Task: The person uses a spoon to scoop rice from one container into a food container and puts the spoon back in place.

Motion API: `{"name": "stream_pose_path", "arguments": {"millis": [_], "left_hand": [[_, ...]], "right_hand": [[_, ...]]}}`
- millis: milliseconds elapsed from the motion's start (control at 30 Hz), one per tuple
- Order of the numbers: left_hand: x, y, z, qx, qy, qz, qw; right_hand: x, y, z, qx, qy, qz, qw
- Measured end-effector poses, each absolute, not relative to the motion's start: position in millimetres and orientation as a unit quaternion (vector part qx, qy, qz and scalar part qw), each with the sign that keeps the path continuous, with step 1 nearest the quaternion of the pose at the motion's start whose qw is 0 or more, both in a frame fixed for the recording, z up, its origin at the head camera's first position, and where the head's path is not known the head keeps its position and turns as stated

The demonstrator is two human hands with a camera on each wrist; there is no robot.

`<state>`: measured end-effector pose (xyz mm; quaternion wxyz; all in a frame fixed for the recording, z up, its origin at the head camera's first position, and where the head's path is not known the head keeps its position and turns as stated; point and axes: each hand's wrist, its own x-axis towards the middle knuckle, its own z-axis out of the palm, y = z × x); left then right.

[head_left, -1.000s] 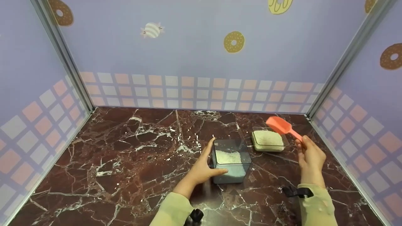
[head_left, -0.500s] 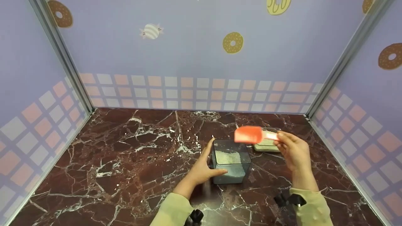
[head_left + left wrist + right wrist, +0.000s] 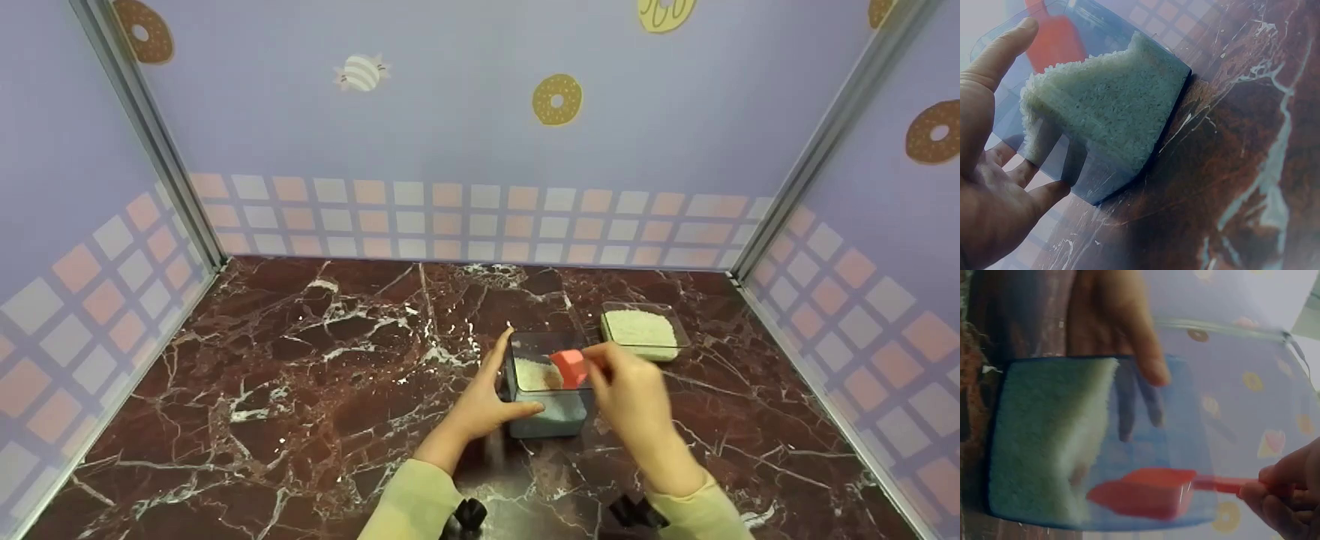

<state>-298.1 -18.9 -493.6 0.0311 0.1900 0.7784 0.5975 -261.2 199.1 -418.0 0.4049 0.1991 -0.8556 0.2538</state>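
A clear, bluish square container (image 3: 551, 429), partly filled with white rice (image 3: 1106, 101), stands on the tabletop. My left hand (image 3: 480, 409) grips its left side, with the thumb along the near wall and the fingers spread round the far side. My right hand (image 3: 634, 390) pinches the handle of a red scoop (image 3: 1168, 495) above the container's right side. The scoop's blade is inside the container, pointing down, its tip close to the rice. Whether the tip touches the rice is hard to tell.
Behind and to the right stands a shallow clear box (image 3: 684, 343) filled with pale rice (image 3: 641, 330). Several white grains or specks lie on the dark red marbled tabletop (image 3: 315, 420). Patterned walls (image 3: 465, 150) rise at the back and both sides.
My right hand has brought the scoop leftward from over the shallow box, tipping its blade down into the square container. My left hand has stayed in place on the container.
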Motion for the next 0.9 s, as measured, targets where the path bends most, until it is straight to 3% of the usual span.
{"name": "stream_pose_path", "arguments": {"millis": [167,400,900], "left_hand": [[-298,-18,-493,0.189,0.782,0.593,0.030],[-299,-18,-494,0.197,0.776,0.598,0.030],[-299,-17,-493,0.202,0.778,0.595,0.015]], "right_hand": [[-263,190,-427,0.199,-0.878,0.232,0.368],[-268,190,-424,0.115,-0.893,0.349,0.260],[-274,186,-421,0.049,-0.824,0.548,0.134]]}}
